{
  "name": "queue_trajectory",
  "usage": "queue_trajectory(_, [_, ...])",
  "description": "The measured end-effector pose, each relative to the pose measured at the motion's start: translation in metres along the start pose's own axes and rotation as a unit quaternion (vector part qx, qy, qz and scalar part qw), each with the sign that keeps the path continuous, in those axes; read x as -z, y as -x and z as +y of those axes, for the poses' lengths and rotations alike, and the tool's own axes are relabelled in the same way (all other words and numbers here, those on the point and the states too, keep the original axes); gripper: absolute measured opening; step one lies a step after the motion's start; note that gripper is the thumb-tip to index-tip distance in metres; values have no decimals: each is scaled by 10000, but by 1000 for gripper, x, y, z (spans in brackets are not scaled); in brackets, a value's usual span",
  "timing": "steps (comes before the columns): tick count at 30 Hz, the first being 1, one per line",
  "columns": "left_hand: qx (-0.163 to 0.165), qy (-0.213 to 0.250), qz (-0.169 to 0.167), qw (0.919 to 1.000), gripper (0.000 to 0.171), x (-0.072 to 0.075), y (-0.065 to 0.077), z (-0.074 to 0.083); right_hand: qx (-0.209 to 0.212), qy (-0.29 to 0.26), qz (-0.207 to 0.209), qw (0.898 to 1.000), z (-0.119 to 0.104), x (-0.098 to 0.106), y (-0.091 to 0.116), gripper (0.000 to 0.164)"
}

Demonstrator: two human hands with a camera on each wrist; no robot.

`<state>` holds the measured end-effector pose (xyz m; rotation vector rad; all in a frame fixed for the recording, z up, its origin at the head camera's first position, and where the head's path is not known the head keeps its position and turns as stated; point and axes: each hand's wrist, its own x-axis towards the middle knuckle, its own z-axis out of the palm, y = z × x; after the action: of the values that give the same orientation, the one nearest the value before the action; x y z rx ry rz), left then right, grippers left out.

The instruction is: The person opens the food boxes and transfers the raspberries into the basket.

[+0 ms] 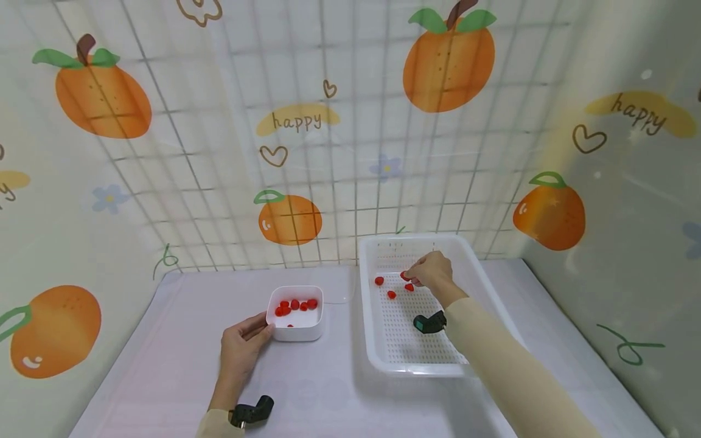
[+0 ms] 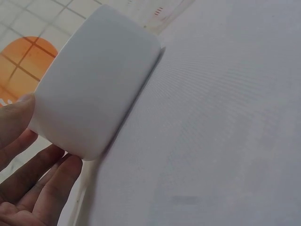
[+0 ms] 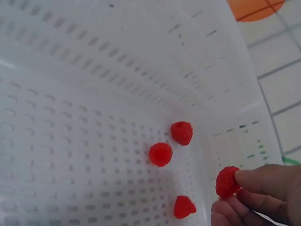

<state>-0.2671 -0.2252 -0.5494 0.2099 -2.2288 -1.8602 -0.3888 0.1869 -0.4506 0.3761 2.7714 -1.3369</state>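
Note:
My right hand (image 1: 432, 272) is over the far part of a white perforated basket (image 1: 416, 368), pinching a red raspberry (image 3: 227, 182) between thumb and fingers. Below it on the basket floor, three more raspberries show in the right wrist view, one of them a raspberry (image 3: 161, 154) with its hollow end facing up. To the left stands a small white box (image 1: 298, 333) with several raspberries (image 1: 295, 304) inside. My left hand (image 1: 243, 345) holds this box at its near left corner, thumb by the rim and fingers against the side, as the left wrist view shows.
A white cloth (image 1: 323, 401) covers the table under box and basket. Behind stands a wire grid under a sheet printed with oranges (image 1: 290, 220). Something see-through with a thin edge (image 1: 339, 293) lies right of the box. Each wrist wears a black camera (image 1: 252, 412).

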Motion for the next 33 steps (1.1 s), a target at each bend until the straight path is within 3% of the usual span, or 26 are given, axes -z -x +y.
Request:
queue_trajectory(13, [45,-32,-59,10000,40,1,-1,-3,36,913,-354,9952,20,-10,-9,17])
queue_trajectory(24, [58,-146,-29,9999,40,1,0,0,106,945,-392,9947,27,-16,-11,16])
queue_trajectory(33, [77,-87,-34,9999,40,1,0,1,134,1078,-263,9937,19,-10,-6,18])
